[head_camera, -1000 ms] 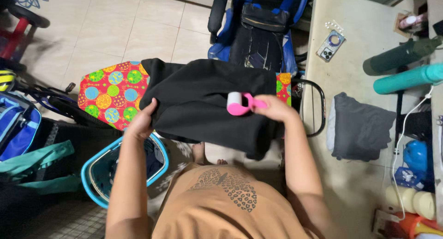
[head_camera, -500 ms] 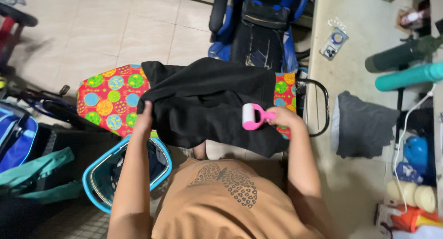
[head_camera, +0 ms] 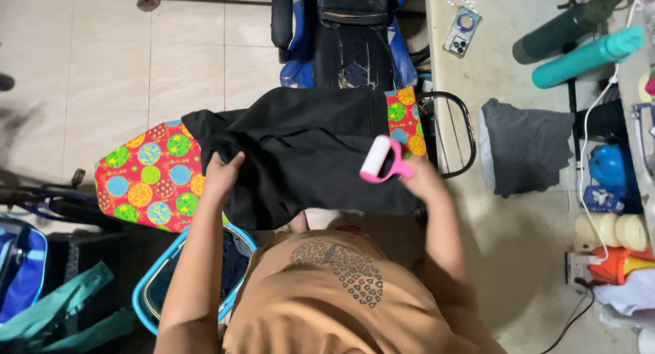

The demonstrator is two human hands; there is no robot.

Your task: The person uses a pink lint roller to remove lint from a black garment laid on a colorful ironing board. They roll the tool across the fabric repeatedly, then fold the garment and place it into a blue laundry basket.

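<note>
A black garment [head_camera: 307,146] lies spread over an ironing board [head_camera: 147,180] with a red cover of coloured circles. My left hand [head_camera: 220,176] presses flat on the garment's left part, fingers spread. My right hand [head_camera: 421,178] grips the pink handle of a lint roller [head_camera: 377,159], whose white roll rests on the garment near its right end.
A light-blue laundry basket [head_camera: 157,286] stands under the board on the left. A blue and black chair [head_camera: 351,40] sits behind it. The table on the right holds a folded grey cloth [head_camera: 525,152], a phone [head_camera: 462,32], two bottles [head_camera: 587,50] and small items.
The lint roller has travelled rightwards and toward me along the garment, and the roll has turned. My left hand stays on the cloth's left part.
</note>
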